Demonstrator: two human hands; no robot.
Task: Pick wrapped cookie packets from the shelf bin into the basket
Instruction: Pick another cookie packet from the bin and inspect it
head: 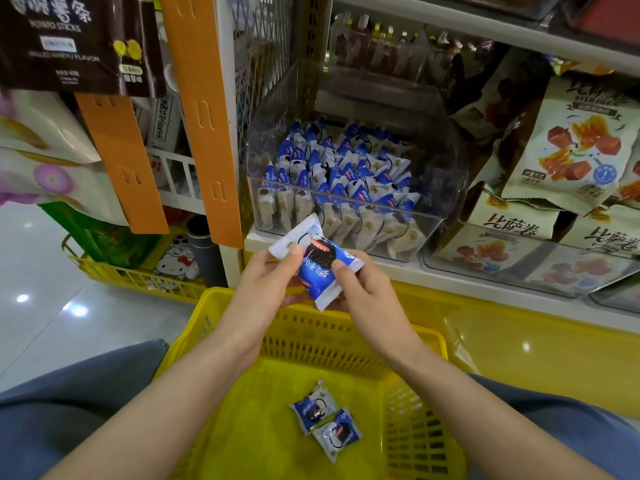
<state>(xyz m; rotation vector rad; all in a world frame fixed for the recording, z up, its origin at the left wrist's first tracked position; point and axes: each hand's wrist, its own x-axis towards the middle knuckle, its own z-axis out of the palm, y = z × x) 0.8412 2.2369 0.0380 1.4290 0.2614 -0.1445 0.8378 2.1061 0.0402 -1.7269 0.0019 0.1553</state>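
Cookie packets [320,271] pinched by left grip [266,275], right grip [367,289] over basket [221,301]; POTATO STICKS bag [62,46].

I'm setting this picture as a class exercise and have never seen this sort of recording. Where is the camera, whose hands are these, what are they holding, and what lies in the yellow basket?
There is no machine here. A person wears a wide-angle camera on the head, so the single picture looks forward and down at their own two bare hands. The left hand pinches a white packet and the right hand pinches a blue packet. The two packets overlap and are held above the yellow basket. A pair of packets lies touching on the basket floor. Ahead, on the shelf, a clear bin holds many more of the same wrapped cookies. The blue cloth at both sides seems to be the person's legs.
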